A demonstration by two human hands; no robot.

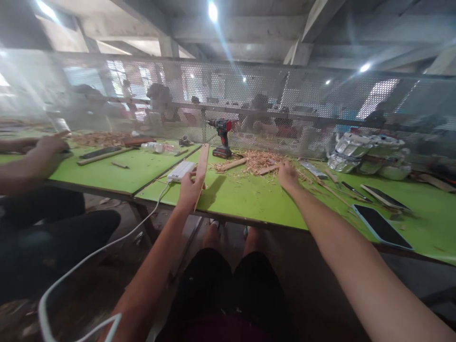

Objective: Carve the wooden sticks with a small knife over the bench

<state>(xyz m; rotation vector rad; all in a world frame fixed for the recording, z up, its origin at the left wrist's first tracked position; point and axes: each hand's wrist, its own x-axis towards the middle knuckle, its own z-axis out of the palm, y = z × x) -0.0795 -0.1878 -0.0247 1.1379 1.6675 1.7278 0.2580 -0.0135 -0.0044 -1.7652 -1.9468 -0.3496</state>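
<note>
Ceiling lamps (213, 12) flare into streaks, haze blurs the mesh screen (221, 102), and the floor (306, 280) lies dim.

The single view looks out from the person's head, above the lap (206, 285), facing forward and down across the table (245, 202). It is close enough that the forearms (342, 251) run in from the lower edge to the left hand (190, 191) and right hand (288, 175). It spans wide of both hands, reaching the mesh (320, 109) beyond them and the ceiling (228, 28) above.
</note>
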